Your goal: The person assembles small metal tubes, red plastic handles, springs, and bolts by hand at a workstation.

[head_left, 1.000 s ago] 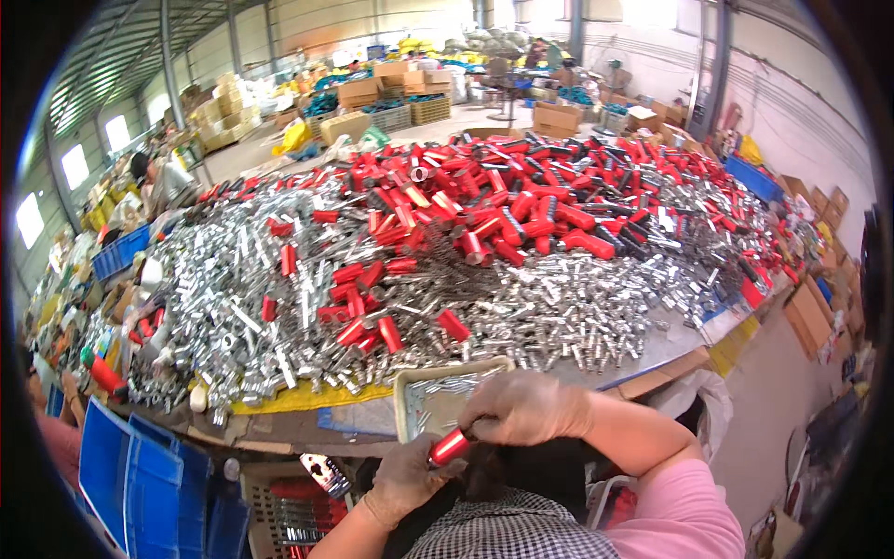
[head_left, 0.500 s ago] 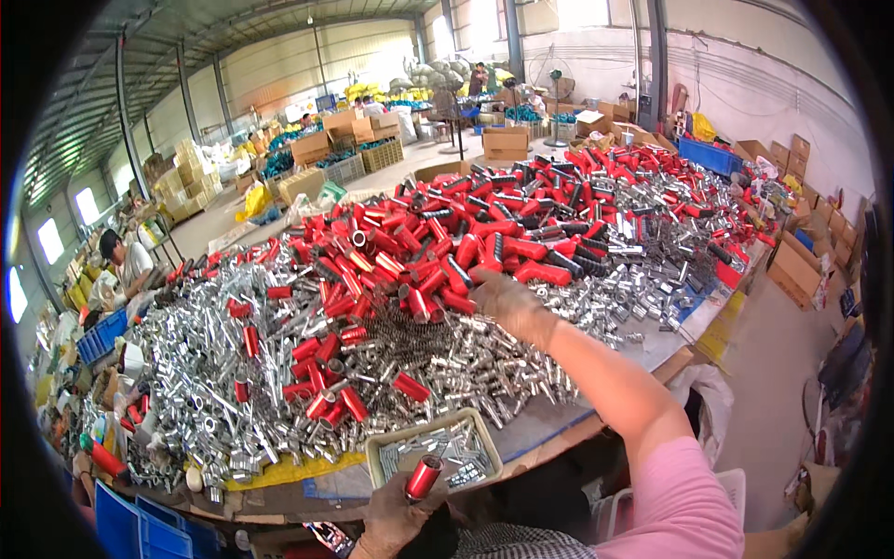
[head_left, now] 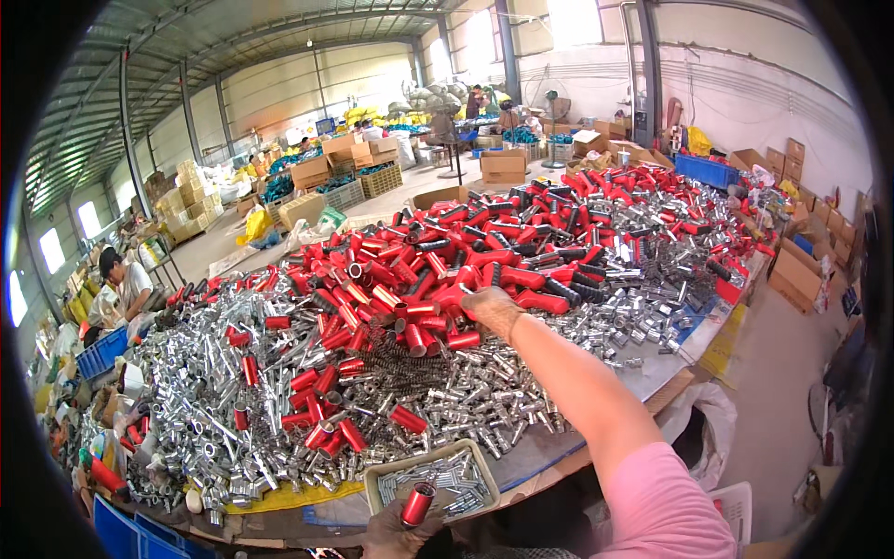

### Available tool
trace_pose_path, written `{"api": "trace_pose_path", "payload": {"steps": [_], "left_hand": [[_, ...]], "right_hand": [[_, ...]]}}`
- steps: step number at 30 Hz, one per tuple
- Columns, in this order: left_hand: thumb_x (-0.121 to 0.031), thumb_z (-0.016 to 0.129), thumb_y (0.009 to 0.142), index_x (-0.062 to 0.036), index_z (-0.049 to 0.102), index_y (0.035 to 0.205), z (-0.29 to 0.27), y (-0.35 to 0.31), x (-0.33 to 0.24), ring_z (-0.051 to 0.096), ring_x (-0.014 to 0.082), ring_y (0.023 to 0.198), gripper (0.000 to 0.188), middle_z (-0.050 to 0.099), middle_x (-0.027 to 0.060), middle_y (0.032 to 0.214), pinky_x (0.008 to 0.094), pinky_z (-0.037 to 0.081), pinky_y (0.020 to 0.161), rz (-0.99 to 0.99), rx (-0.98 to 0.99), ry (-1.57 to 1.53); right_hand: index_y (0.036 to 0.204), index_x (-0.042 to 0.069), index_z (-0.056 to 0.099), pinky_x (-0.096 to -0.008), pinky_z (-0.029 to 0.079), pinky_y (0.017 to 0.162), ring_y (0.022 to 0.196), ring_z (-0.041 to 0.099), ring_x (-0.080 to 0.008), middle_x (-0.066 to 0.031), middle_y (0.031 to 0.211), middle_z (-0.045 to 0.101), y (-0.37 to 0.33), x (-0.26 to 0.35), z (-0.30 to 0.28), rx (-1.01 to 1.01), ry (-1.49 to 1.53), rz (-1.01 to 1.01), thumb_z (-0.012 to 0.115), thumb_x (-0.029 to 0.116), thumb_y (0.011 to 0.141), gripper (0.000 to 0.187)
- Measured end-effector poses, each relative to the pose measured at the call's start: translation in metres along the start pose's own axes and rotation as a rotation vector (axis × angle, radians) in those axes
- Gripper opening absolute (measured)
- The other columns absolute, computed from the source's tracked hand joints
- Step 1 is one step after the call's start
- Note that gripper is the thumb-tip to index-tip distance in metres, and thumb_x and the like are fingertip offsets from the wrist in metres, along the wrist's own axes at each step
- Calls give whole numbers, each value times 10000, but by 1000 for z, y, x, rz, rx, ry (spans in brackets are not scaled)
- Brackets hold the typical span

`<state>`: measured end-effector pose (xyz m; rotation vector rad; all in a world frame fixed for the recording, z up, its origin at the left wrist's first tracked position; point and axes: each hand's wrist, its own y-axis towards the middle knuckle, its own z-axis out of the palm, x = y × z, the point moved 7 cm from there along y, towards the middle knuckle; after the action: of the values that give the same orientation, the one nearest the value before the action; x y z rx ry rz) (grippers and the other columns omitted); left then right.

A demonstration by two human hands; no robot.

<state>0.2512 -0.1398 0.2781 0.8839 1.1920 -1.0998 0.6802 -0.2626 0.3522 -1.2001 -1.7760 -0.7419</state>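
Note:
My left hand [head_left: 399, 533], in a dark work glove, grips a short red metal tube [head_left: 418, 504] upright, its open end up, at the lower edge. Just beyond it stands a shallow pale tray [head_left: 374, 492] with small silver pins [head_left: 456, 483]. My right arm reaches far over the table. The gloved right hand [head_left: 491, 308] is bent down at the heap of red and black handles [head_left: 517, 278], its fingers closing beside a red piece [head_left: 453, 295]; their tips and what they hold are hidden. Red tubes and dark coil springs [head_left: 400, 356] lie below that hand.
Silver metal fittings [head_left: 219, 410] cover much of the table, several red tubes among them. Blue crates [head_left: 140, 531] stand at lower left. A person [head_left: 126, 284] sits at the left side. Cardboard boxes [head_left: 794, 270] and a white sack [head_left: 700, 429] are at right.
My right hand has reached farther forward and left, into the red handles. The left hand still holds the red tube by the tray. The view has tilted slightly, shifting nearer things lower.

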Motion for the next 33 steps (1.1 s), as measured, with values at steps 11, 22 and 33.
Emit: {"api": "trace_pose_path", "payload": {"steps": [11, 22, 33], "left_hand": [[-444, 745, 806, -55, 639, 1074, 10, -4, -16, 652, 235, 916, 484, 672, 121, 965, 341, 504, 783, 163, 102, 751], [-506, 670, 815, -173, 674, 1005, 28, -42, -53, 670, 326, 784, 383, 685, 113, 826, 411, 539, 687, 87, 233, 1232], [-130, 731, 761, -19, 657, 998, 51, -100, 16, 573, 111, 720, 272, 632, 13, 767, 283, 483, 649, -658, 966, 337]], "right_hand": [[1299, 0, 474, -434, 563, 778, 846, 672, -273, -154, 1025, 648, -270, 38, -46, 364, 1207, -97, 709, 307, 821, 614], [1324, 42, 541, -313, 447, 935, 1022, 604, -225, -127, 1144, 645, -370, 42, 12, 830, -60, -270, 704, 168, 763, 597], [1231, 97, 568, -361, 508, 781, 800, 630, -217, -92, 937, 638, -464, 65, 66, 834, -966, -1777, 523, 224, 838, 416]]}}
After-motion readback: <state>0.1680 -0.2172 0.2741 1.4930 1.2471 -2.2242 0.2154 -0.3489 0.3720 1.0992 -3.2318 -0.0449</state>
